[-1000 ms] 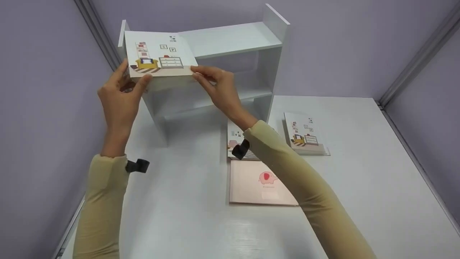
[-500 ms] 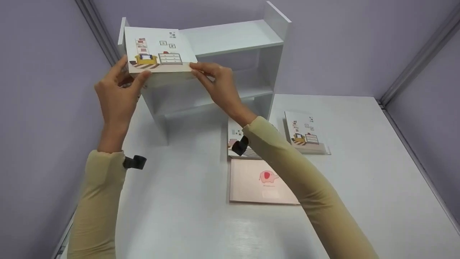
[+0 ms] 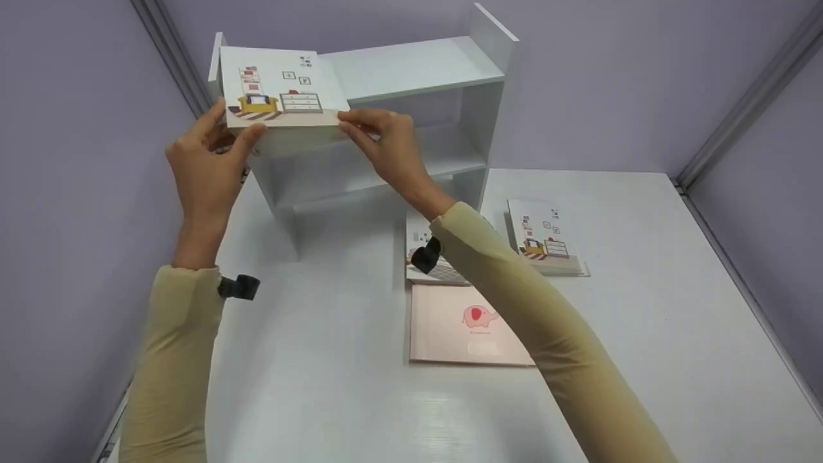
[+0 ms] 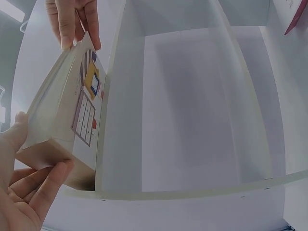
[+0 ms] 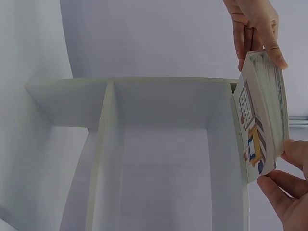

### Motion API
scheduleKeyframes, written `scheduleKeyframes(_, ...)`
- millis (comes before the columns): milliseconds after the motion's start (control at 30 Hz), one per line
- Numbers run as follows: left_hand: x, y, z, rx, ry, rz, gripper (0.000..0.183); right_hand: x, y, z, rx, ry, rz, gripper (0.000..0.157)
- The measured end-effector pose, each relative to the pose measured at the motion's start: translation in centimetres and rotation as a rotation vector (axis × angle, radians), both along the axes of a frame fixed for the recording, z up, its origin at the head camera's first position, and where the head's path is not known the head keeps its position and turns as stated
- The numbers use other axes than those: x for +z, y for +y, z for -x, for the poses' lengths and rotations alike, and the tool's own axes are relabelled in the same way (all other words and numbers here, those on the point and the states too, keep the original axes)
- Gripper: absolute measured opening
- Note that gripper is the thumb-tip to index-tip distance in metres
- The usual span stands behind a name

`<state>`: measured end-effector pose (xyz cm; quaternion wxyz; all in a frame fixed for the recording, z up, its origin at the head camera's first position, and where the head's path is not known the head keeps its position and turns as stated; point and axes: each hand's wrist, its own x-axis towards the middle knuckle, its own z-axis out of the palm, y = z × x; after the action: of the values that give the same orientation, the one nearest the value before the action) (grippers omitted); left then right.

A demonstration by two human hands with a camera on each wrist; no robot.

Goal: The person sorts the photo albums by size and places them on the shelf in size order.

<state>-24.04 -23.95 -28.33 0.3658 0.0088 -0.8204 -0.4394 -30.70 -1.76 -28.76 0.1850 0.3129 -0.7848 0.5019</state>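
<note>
A thick white picture book (image 3: 283, 90) with a yellow armchair and a chest of drawers on its cover lies flat on the left end of the top shelf, beside the side panel. My left hand (image 3: 206, 161) holds its front left corner, thumb at the front edge, fingers around the left side. Thumb and fingers of my right hand (image 3: 389, 145) pinch the front right corner. From below, both wrist views show the book's underside (image 4: 84, 125) jutting past the front edge of the shelf. Its page block (image 5: 270, 91) faces outward.
The white bookshelf (image 3: 411, 64) stands at the back of a white table (image 3: 321, 386). Right of its base lie a pink elephant book (image 3: 450, 328), a white book (image 3: 421, 257) partly behind my right sleeve, and another armchair-cover book (image 3: 543, 238). Purple walls enclose the table.
Both hands and the book have shifted slightly back over the top shelf. Their grip on the corners stays the same, and the books on the table have not moved.
</note>
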Motion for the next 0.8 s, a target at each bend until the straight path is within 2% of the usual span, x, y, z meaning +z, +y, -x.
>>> scheduleKeyframes(367, 0.2, -0.5, 0.5, 0.012, 0.033, -0.018, 0.063, 0.4, -0.5, 0.2, -0.028, 0.058, -0.051, 0.026)
scheduleKeyframes(533, 0.3, -0.6, 0.5, 0.011, 0.016, -0.023, 0.062, 0.5, -0.6, 0.2, -0.028, 0.057, -0.052, 0.025)
scheduleKeyframes(800, 0.3, -1.2, 0.8, 0.019, 0.001, -0.039, 0.058, 0.5, -0.8, 0.3, 0.023, 0.084, -0.102, 0.023)
